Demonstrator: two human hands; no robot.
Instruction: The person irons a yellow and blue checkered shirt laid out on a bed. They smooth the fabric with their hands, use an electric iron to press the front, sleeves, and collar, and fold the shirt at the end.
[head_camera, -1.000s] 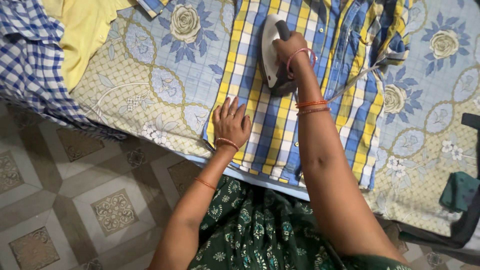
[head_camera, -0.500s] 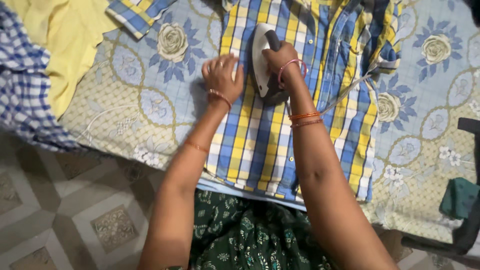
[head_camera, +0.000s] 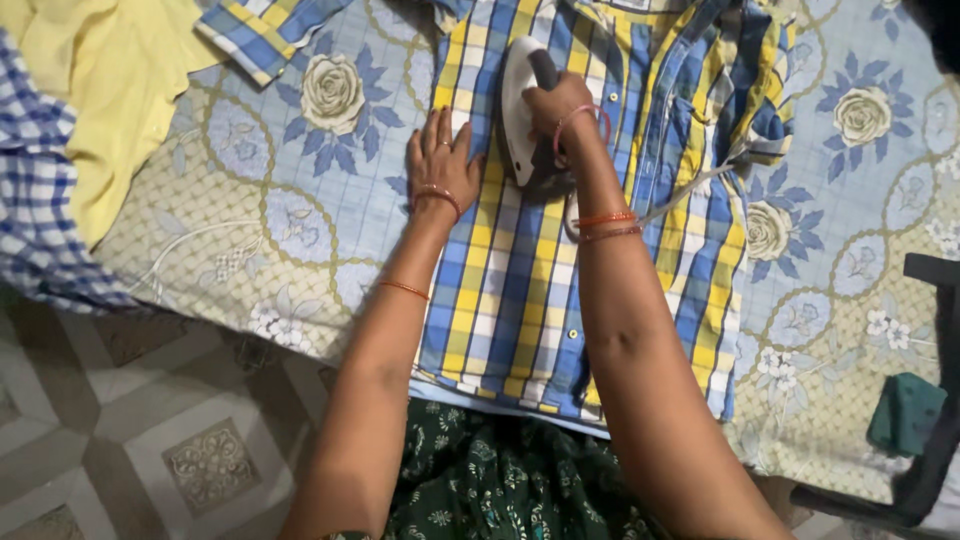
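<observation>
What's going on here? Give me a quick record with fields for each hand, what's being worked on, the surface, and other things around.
right hand: closed around the dark handle of a white iron
left hand: flat, fingers spread, pressing the shirt's edge beside the iron
worked item: checked shirt in blue, yellow and white, spread flat
iron cord: trails right across the shirt
surface: floral bedsheet
nearby: yellow cloth and blue-white checked cloth at left; green cloth at right
floor: patterned tiles
</observation>
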